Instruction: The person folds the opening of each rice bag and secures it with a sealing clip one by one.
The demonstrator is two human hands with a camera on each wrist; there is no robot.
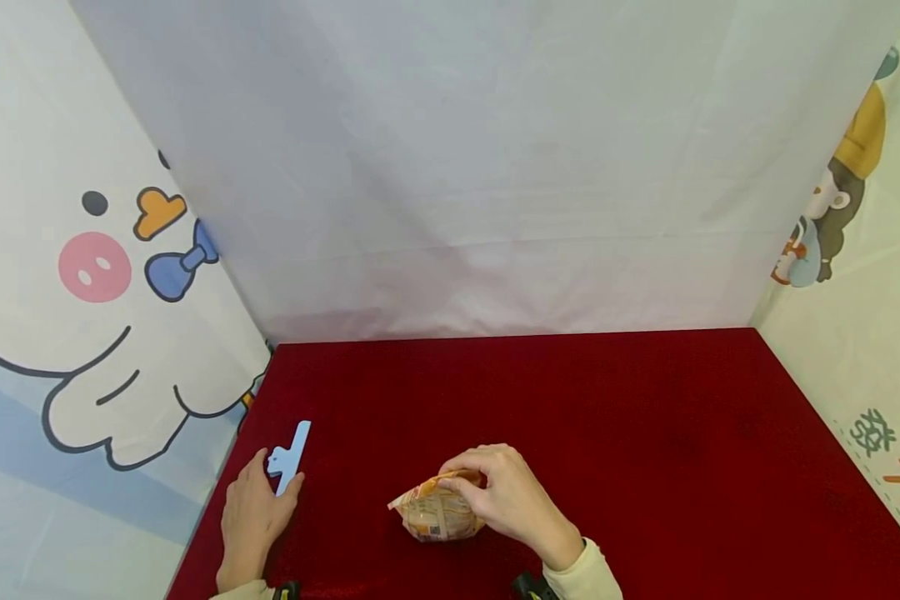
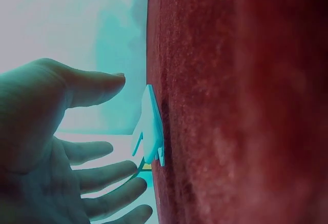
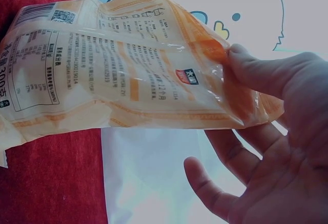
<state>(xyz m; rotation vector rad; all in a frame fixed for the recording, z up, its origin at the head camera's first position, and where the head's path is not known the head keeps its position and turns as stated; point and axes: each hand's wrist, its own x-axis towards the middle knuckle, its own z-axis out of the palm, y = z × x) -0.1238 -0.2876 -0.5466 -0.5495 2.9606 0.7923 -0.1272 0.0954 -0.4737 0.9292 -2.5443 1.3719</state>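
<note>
A light blue bag clip point(image 1: 290, 457) lies on the red cloth at the left, its long straight bar slanting away from me. My left hand point(image 1: 255, 515) is right behind it, thumb and fingers spread on either side; in the left wrist view a gap shows between the fingers and the clip point(image 2: 150, 126). Near the front middle, my right hand point(image 1: 506, 496) pinches the top of an orange and clear plastic food bag point(image 1: 438, 512). Printed text, a barcode and a QR code cover the bag point(image 3: 102, 70) in the right wrist view, with the thumb pressing its gathered end.
Red cloth point(image 1: 532, 400) covers the table. A plain white sheet point(image 1: 480, 167) hangs behind it. Printed cartoon sheets stand at the left point(image 1: 97, 350) and right point(image 1: 855, 333) edges.
</note>
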